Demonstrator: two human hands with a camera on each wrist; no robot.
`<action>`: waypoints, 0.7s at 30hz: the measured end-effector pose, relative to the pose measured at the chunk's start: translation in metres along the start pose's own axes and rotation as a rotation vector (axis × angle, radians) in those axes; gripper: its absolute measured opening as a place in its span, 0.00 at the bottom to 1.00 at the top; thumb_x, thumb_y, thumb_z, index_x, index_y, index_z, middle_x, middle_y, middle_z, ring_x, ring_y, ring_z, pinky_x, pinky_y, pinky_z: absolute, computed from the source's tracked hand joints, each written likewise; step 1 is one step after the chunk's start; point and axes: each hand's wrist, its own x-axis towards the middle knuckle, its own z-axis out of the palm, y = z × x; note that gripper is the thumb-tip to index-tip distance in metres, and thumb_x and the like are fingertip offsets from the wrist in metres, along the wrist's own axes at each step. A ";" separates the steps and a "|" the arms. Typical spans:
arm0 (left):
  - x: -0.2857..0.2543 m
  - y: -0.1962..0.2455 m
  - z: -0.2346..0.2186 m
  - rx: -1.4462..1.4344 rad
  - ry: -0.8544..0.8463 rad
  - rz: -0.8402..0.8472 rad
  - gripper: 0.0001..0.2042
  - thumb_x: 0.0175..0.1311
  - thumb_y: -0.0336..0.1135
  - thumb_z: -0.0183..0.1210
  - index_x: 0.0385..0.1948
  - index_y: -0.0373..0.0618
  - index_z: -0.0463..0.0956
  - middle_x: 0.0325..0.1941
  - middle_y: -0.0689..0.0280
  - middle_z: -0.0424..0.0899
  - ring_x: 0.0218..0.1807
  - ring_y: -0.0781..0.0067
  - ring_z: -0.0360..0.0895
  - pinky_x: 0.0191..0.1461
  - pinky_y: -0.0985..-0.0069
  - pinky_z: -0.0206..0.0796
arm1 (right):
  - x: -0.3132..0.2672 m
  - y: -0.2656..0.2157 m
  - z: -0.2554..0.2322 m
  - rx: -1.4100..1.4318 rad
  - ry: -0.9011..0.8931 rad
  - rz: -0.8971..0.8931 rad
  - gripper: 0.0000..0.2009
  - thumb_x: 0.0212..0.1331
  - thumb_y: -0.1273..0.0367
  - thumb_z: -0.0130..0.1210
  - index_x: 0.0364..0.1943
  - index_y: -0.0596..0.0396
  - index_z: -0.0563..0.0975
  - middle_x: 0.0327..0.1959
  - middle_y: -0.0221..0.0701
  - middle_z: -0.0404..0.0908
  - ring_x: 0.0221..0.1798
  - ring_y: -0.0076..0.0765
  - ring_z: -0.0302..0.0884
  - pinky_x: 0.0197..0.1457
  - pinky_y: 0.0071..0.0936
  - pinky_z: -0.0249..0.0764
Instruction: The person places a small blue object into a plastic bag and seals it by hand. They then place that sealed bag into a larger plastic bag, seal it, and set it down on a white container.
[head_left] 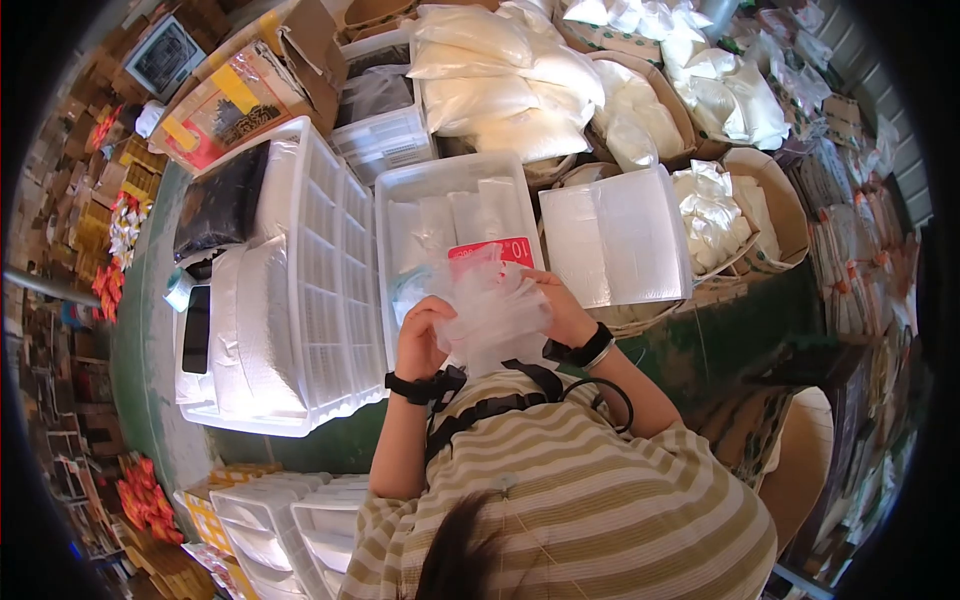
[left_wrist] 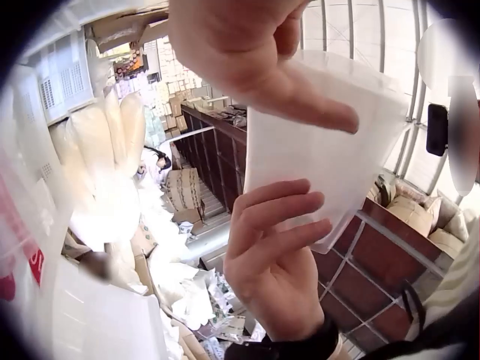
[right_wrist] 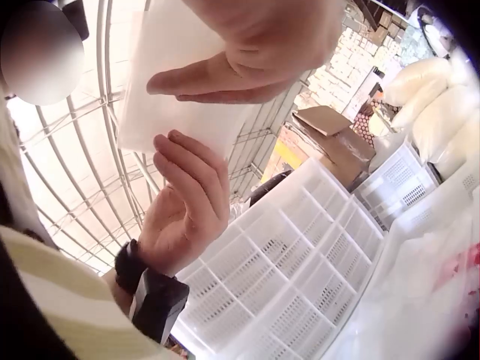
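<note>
In front of the chest, a sheaf of translucent plastic bags [head_left: 495, 315] is held between both hands, its loose ends fanned out. My left hand [head_left: 422, 335] grips its left side, and my right hand [head_left: 560, 305] grips the opposite side. In the left wrist view the bags [left_wrist: 300, 157] look flat and milky, with the right hand's fingers [left_wrist: 277, 206] lying across them. The left hand [right_wrist: 187, 210] rests against the lower edge in the right wrist view. Just beyond the bags, a red card marked 10 [head_left: 515, 250] lies over a white plastic bin [head_left: 382, 250] holding clear packets.
Left of the bin stands a tall white crate [head_left: 335, 270] with padded packages and a black phone [head_left: 197, 330]. To the right, a plastic-covered box [head_left: 615, 240] sits close by. Large bags of pale powder [head_left: 490, 80] are piled behind, beside open cartons [head_left: 785, 200].
</note>
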 end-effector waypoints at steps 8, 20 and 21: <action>-0.004 0.001 0.017 0.757 0.216 0.142 0.09 0.50 0.21 0.59 0.33 0.40 0.71 0.27 0.71 0.71 0.30 0.83 0.69 0.34 0.84 0.61 | 0.006 -0.006 0.000 0.043 -0.097 0.127 0.25 0.46 0.68 0.64 0.51 0.57 0.69 0.45 0.32 0.75 0.50 0.28 0.69 0.54 0.28 0.66; -0.013 -0.017 0.023 0.793 0.146 -0.103 0.11 0.55 0.29 0.60 0.38 0.33 0.75 0.29 0.67 0.80 0.28 0.82 0.75 0.28 0.84 0.66 | -0.013 -0.001 0.013 -0.371 0.044 -0.009 0.19 0.50 0.68 0.61 0.46 0.60 0.72 0.35 0.29 0.77 0.35 0.21 0.74 0.37 0.17 0.72; -0.014 -0.016 0.022 0.781 0.177 -0.118 0.10 0.56 0.29 0.59 0.37 0.34 0.76 0.28 0.67 0.80 0.26 0.81 0.75 0.27 0.83 0.66 | -0.015 -0.002 0.014 -0.399 0.053 -0.008 0.19 0.50 0.67 0.61 0.46 0.60 0.72 0.34 0.29 0.77 0.33 0.20 0.73 0.36 0.17 0.72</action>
